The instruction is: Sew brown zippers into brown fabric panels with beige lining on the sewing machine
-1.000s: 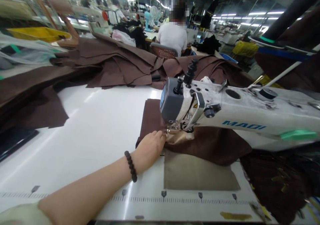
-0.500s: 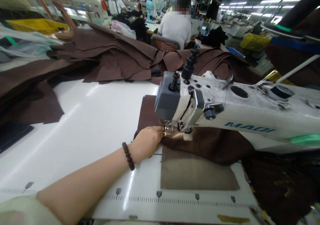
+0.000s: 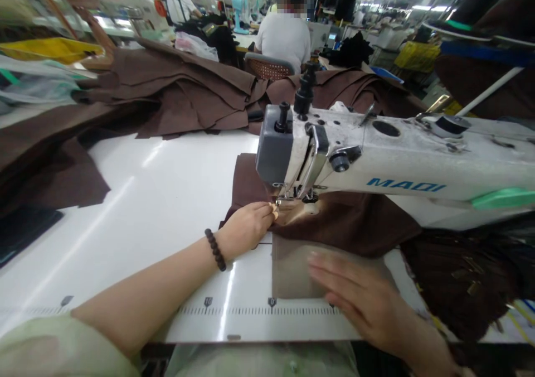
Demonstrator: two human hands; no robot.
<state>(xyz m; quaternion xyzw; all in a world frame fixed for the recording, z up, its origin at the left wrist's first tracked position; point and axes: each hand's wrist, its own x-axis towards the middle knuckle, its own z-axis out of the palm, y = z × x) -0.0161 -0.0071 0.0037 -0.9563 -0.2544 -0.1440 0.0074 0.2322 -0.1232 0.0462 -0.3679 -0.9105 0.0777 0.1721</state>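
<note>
Taking the presser foot (image 3: 287, 203) of the white sewing machine (image 3: 401, 154) as the centre of the clock, a dark chocolate-brown cloth (image 3: 363, 221) lies beneath it on the white table (image 3: 175, 198). The cloth looks matte and plain; its far part shows as a flat, straight-edged flap at ten o'clock, while the portion at three o'clock spreads under the machine arm in a soft, slightly raised swell with a curving near edge. Close to the foot the surface turns a bright golden tan. At five o'clock a smooth grey-tan panel (image 3: 292, 271) lies flat, its far edge meeting the brown cloth, its near edge close to the ruler scale (image 3: 234, 310) printed along the table. The left hand (image 3: 248, 229), a dark beaded bracelet (image 3: 215, 249) at its wrist, rests at eight o'clock with fingers bent together and tips on the cloth just beside the foot; whether they pinch it or only press, I cannot tell. The right hand (image 3: 359, 293), blurred, is open with fingers stretched out over the panel at five o'clock; contact cannot be made out. Overlapping brown pieces (image 3: 196, 87) are heaped between ten and eleven o'clock, and a dark brown bundle (image 3: 460, 282) sits at four.
</note>
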